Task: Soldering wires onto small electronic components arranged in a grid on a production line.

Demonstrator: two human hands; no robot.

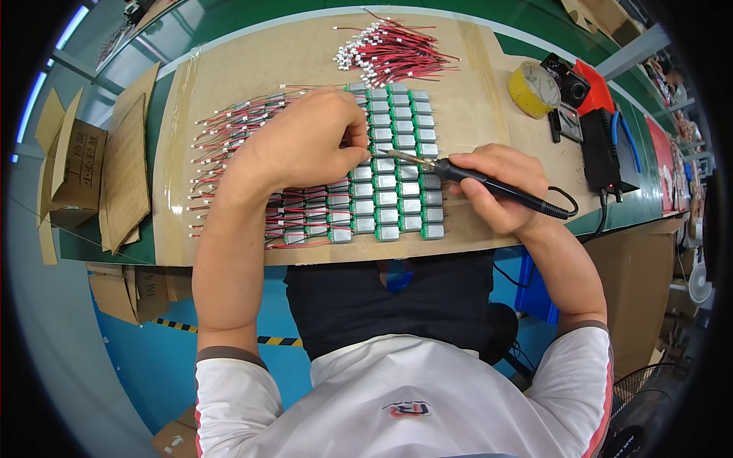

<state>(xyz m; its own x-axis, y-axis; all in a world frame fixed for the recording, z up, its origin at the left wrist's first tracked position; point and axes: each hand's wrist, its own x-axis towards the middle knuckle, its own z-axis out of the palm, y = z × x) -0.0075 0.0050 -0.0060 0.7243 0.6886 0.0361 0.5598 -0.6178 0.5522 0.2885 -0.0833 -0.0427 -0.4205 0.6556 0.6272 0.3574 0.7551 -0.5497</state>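
Note:
My right hand [504,183] grips a black soldering iron [489,185] like a pen, its metal tip pointing left at the rows of small silver motors with green ends [410,206]. My left hand [305,141] is pinched closed beside the iron's tip, over the middle of the rows. Whatever its fingertips hold is too small and too covered to make out. Red and black wires with white connectors [221,153] trail leftward from motors on the left side. Part of the rows is hidden under my left hand and forearm.
A pile of loose connector wires [397,49] lies at the back of the cardboard sheet [477,99]. To the right are a yellow tape roll [527,95], a red tray [595,85], a black power unit [603,156] with a cord, and blue-handled pliers [630,141]. Cardboard boxes [76,164] stand left.

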